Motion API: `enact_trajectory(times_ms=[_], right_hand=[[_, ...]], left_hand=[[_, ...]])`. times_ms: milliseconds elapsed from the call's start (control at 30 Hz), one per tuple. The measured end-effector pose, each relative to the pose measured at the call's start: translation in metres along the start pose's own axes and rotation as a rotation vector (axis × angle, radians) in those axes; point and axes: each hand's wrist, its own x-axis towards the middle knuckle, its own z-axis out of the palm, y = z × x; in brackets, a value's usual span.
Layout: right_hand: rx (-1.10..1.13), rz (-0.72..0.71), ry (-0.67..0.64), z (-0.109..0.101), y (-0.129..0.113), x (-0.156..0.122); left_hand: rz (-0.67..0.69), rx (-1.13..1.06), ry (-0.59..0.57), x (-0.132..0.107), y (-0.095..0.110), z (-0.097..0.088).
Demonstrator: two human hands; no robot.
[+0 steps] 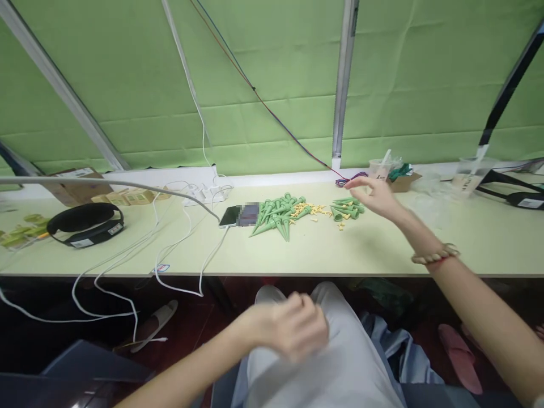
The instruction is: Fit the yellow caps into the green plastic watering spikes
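My right hand [376, 196] reaches over the smaller pile of green cones [347, 208] on the worktop [467, 238] — fingers loosely spread, gripping nothing. My left hand [293, 326] sits blurred over my lap — its grip I cannot tell.

Black headset [85, 225] left on table [467, 243]; white cables [170, 249] trailing over front edge; phone [230, 216] plugged in (screen partly blurred); plastic cup with straw [379, 168] by green backdrop [272, 85]; cardboard boxes [123, 197] far left
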Motion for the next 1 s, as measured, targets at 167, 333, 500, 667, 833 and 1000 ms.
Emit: enact_trajectory(times_ms=[167,333,500,667,833,1000], right_hand=[[0.214,0.355,0.043,0.046,0.076,-0.003],[0.006,0.383,-0.108,0.058,0.098,-0.027],[-0.234,0.168,-0.376,0.074,0.087,-0.043],[-0.406,0.229,-0.455,0.092,0.075,-0.042],[-0.292,0.339,-0.287,0.092,0.083,-0.035],[0.195,0.709,-0.013,0.072,0.094,-0.028]], left_hand=[[-0.606,0.007,0.008,0.038,-0.08,0.042],[-1.019,0.036,-0.006,0.062,-0.121,0.084],[-1.081,0.13,-0.041,0.073,-0.124,0.11],[-1.073,0.185,0.02,0.072,-0.12,0.113],[-1.11,0.133,0.127,0.07,-0.119,0.111],[-1.031,-0.049,0.342,0.069,-0.121,0.109]])
